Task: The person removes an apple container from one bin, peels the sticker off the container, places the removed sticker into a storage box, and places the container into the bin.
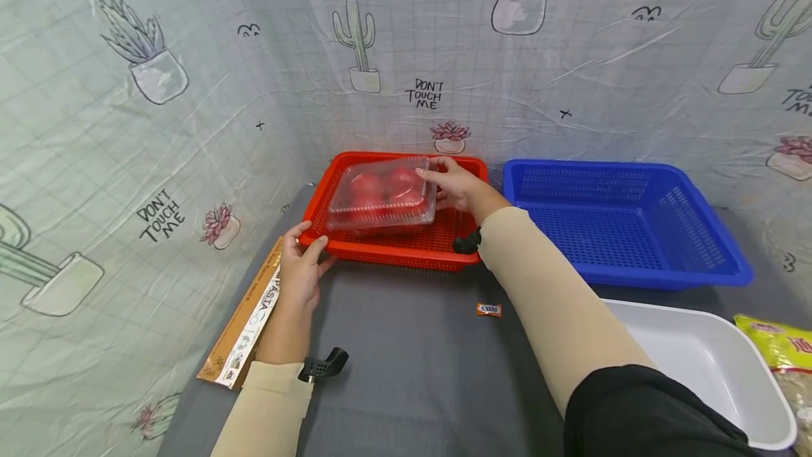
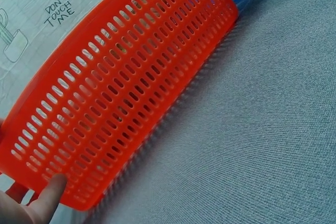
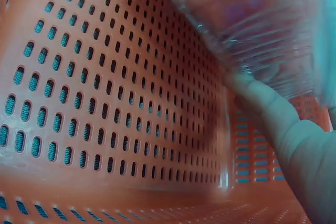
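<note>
A clear plastic clamshell box of tomatoes point(image 1: 380, 196) is tilted inside the red basket point(image 1: 406, 257), toward its left side. My right hand point(image 1: 458, 187) grips the box by its right end, thumb on top. In the right wrist view the box point(image 3: 262, 30) appears blurred above the slotted basket floor point(image 3: 105, 77), with the hand point(image 3: 294, 135) against its side. My left hand point(image 1: 301, 266) holds the basket's front left corner. The left wrist view shows the thumb point(image 2: 50, 198) pressed on the outside of the slotted wall point(image 2: 126, 87).
A blue basket point(image 1: 641, 277) stands to the right, with a white tub point(image 1: 685, 358) in front of it. Yellow packaging point(image 1: 780, 344) lies at the far right. A long pasta box point(image 1: 244, 323) lies along the left edge. A small orange candy wrapper point(image 1: 489, 309) sits mid-table.
</note>
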